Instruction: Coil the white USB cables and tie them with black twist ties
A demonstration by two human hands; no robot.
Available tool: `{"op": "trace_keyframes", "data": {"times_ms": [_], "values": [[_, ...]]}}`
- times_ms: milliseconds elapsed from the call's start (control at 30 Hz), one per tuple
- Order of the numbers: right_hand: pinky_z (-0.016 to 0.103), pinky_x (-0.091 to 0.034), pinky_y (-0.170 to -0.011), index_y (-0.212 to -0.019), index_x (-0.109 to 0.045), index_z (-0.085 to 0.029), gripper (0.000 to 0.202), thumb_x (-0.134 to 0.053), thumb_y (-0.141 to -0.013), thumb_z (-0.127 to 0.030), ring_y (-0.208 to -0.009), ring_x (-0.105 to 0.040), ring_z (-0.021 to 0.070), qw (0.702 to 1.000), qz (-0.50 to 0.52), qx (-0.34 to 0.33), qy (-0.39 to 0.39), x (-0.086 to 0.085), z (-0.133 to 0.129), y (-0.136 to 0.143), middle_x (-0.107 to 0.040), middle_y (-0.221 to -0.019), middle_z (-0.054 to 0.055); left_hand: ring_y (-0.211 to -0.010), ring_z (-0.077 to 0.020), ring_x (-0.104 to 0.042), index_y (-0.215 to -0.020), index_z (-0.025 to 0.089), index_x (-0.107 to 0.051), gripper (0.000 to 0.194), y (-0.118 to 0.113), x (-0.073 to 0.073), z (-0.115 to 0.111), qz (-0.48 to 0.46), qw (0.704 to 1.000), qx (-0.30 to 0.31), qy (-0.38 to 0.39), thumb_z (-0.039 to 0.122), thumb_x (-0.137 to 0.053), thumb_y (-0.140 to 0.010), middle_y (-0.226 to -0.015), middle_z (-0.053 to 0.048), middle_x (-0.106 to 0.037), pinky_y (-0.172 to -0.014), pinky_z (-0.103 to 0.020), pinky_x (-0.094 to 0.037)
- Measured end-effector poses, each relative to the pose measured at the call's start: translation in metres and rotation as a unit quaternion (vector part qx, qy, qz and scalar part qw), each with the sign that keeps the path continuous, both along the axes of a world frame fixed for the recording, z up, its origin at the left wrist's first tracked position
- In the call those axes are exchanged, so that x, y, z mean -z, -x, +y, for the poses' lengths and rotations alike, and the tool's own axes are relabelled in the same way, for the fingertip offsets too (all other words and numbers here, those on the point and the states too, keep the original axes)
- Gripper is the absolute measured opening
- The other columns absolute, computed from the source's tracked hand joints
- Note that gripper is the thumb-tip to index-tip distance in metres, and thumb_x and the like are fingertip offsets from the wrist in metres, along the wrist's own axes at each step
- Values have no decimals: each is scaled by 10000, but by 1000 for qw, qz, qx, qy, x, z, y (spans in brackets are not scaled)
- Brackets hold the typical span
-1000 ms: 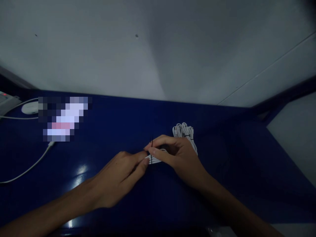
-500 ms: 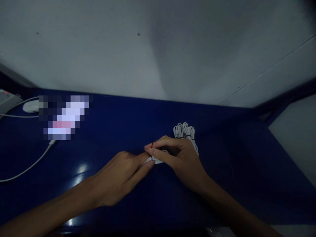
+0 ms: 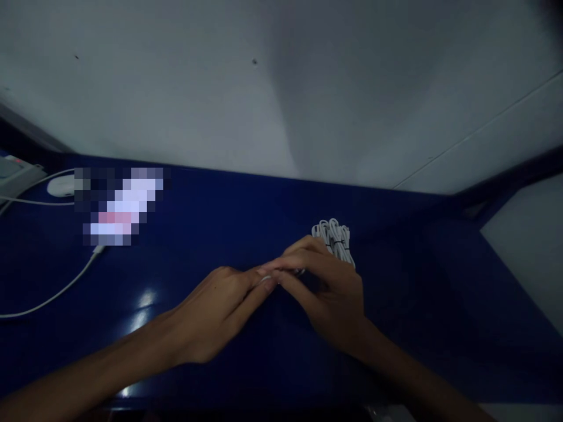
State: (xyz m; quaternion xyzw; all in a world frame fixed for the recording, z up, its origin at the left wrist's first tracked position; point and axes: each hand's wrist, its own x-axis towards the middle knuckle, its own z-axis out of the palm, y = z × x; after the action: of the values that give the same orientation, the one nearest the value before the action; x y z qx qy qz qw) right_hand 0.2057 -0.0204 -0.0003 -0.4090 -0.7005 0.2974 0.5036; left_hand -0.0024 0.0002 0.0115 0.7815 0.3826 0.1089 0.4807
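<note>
Over the middle of the blue table, my left hand (image 3: 224, 305) pinches a bundled white cable (image 3: 266, 279) between thumb and fingers. Only small bits of that cable show, as the fingers cover most of it. My right hand (image 3: 329, 290) meets the left from the other side, its thumb and fingertips closed together on the same bundle. The black tie around it is hidden by the fingers. Just beyond my right hand lie several coiled white cables (image 3: 336, 237), bound with black ties and partly covered by that hand.
A lit phone (image 3: 127, 205), blurred out, lies at the left with a white charging cord (image 3: 74, 287) plugged in. Behind it are a rounded white object (image 3: 60, 186) and a white box (image 3: 17, 179) with a red light. A pale wall (image 3: 197, 99) rises along the blue table's (image 3: 197, 211) back edge.
My right thumb and fingers have moved down over the bundle. The black tie ends that stood up between my hands are now covered. My left hand keeps its hold.
</note>
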Motion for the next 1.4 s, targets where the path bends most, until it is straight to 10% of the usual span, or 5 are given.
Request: {"op": "trace_keyframes", "data": {"times_ms": [633,767,967,1400], "values": [[389,-624,-973,-1057,-767,-275,62,-720,-1049,-235,-961,-815,195,975,99,-4,199,-8,0,0,-855,-935,-13,-489,-110,-449,-1048,238,-586,259,0,8,-2,-14,998,-58,-18,447,-472,-1150,-668,82,-543,-465,-269,-338],[408,-611,-997,-1016,-770,-266,40,-739,-1040,-263,-955,-824,210,966,118,3,230,-7,2,0,-864,-929,-4,-692,-113,-643,-1185,280,-637,99,-1,12,-4,-69,989,-101,-82,342,-594,-1120,-898,58,-701,-615,-246,-488],[419,-603,-1002,-977,-753,-258,60,-747,-1030,-284,-891,-832,206,944,170,-11,282,-4,5,-1,-868,-905,0,-1055,-136,-766,-1420,364,-647,416,-2,14,-6,-149,965,-170,-131,235,-752,-1038,-1180,50,-774,-940,-251,-600],[336,-645,-766,-962,-826,-269,70,-846,-943,-334,-775,-794,194,922,203,20,330,-9,4,-1,-815,-786,1,-1010,-141,-722,-1392,396,-751,461,-3,12,-10,-184,960,-117,-174,94,-697,-1047,-1211,-13,-716,-849,-284,-611]]}}
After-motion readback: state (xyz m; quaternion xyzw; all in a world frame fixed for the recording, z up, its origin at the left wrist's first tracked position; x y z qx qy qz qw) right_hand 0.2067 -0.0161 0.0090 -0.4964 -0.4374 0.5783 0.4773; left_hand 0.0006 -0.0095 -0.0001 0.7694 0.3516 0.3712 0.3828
